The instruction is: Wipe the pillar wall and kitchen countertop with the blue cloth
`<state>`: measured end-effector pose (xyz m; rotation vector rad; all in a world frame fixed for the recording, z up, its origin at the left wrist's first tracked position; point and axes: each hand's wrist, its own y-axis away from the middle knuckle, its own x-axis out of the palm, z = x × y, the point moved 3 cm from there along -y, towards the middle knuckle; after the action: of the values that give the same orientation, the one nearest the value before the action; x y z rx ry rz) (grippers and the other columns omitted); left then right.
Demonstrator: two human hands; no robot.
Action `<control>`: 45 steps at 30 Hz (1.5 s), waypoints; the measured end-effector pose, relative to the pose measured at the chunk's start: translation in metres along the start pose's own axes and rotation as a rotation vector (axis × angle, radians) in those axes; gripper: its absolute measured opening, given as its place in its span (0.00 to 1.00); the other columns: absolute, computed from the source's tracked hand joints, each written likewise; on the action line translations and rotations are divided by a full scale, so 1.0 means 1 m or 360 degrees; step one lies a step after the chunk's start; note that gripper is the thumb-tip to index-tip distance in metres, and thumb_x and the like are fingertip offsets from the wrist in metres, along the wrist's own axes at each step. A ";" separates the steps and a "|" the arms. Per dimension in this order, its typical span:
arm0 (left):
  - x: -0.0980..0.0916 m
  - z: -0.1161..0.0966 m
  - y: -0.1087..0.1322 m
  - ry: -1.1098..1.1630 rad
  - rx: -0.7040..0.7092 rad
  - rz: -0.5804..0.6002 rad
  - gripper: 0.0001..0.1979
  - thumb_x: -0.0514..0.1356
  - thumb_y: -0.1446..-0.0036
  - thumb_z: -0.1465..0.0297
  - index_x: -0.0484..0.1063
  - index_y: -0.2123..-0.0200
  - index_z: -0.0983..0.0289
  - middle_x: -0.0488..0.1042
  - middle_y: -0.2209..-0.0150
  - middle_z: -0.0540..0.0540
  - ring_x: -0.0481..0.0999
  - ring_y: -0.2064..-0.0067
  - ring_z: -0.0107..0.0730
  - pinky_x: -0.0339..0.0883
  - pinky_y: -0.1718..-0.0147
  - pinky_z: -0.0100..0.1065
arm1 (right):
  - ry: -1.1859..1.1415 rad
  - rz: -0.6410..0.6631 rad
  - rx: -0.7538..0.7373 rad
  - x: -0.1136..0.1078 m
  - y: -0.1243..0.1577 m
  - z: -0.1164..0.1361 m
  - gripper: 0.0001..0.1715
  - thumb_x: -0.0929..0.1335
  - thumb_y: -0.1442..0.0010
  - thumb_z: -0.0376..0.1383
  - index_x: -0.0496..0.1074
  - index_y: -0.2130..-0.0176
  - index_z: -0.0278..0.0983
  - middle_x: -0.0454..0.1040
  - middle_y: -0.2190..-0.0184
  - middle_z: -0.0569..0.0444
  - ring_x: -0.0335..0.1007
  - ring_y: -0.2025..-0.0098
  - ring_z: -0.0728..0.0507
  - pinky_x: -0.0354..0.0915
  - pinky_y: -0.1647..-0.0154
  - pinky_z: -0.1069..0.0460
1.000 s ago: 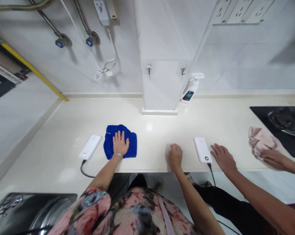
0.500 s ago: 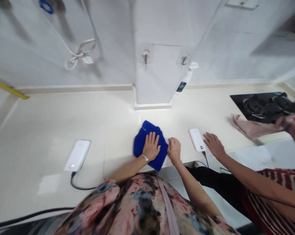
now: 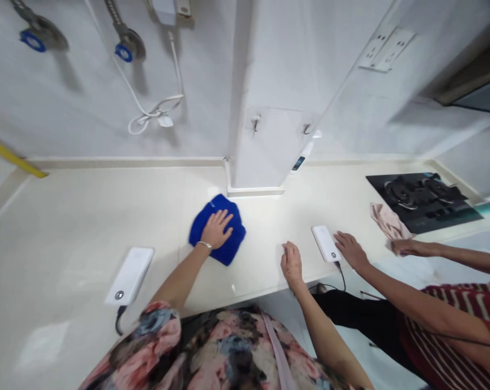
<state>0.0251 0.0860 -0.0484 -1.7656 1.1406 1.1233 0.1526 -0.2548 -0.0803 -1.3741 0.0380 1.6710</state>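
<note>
The crumpled royal-blue microfibre cloth (image 3: 218, 228) is lying on the cream stone countertop (image 3: 86, 216) near the white pillar's (image 3: 269, 108) foot, its long axis running diagonally. The left hand (image 3: 216, 228) is pressing it flat-palmed, wiping, apparently mid-stroke; further strokes need steady downward pressure. The right hand (image 3: 291, 262) is resting loosely curled, grasping nothing.

left hand (image 3: 216, 229) flat, right hand (image 3: 292, 264) resting
</note>
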 end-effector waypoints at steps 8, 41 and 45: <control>-0.048 0.144 0.001 -0.0170 -0.0748 -0.0208 0.34 0.46 0.31 0.56 0.58 0.27 0.64 0.50 0.25 0.61 0.46 0.24 0.50 0.39 0.26 0.53 | 0.0049 -0.0004 -0.0005 -0.006 0.002 0.016 0.29 0.60 0.43 0.29 0.71 0.44 0.39 0.69 0.47 0.41 0.67 0.46 0.33 0.71 0.44 0.35; -0.017 0.124 -0.217 -0.0028 -0.0478 -0.0378 0.29 0.48 0.32 0.63 0.65 0.31 0.62 0.60 0.29 0.63 0.54 0.27 0.52 0.43 0.28 0.54 | 0.0318 0.0071 0.0680 0.013 -0.030 -0.016 0.22 0.66 0.52 0.38 0.76 0.56 0.48 0.71 0.50 0.35 0.69 0.45 0.21 0.72 0.54 0.27; -0.021 0.129 -0.211 0.0015 -0.0473 -0.0278 0.29 0.48 0.32 0.63 0.65 0.31 0.60 0.60 0.28 0.61 0.53 0.27 0.49 0.42 0.27 0.52 | 0.0241 0.0013 0.0691 0.018 -0.035 -0.004 0.22 0.66 0.53 0.39 0.76 0.56 0.50 0.71 0.51 0.38 0.70 0.47 0.21 0.70 0.53 0.25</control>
<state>0.1832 0.2779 -0.0479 -2.0539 0.8374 1.2263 0.1795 -0.2261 -0.0779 -1.1620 0.4669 1.4538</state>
